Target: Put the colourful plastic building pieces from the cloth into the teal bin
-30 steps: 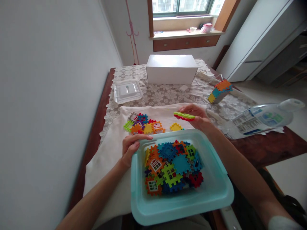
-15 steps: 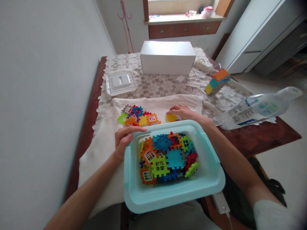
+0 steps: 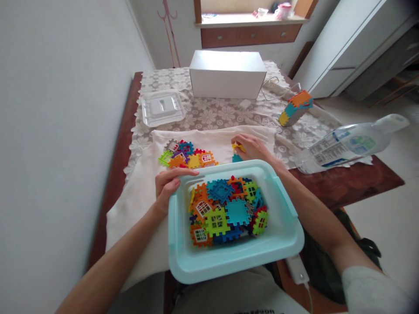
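A single head-worn camera looks forward and steeply down along the bench from the person's seat. The turquoise bin lies closest, right under the lens at the near edge. Farther off, the view reaches the white box, the wall on the left and the window sill.

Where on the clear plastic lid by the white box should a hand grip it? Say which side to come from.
Grip the clear plastic lid by its near rim, coming from the front edge facing the person. It lies flat on the lace tablecloth, so only the thin raised rim offers purchase; the white box crowds its far right corner.
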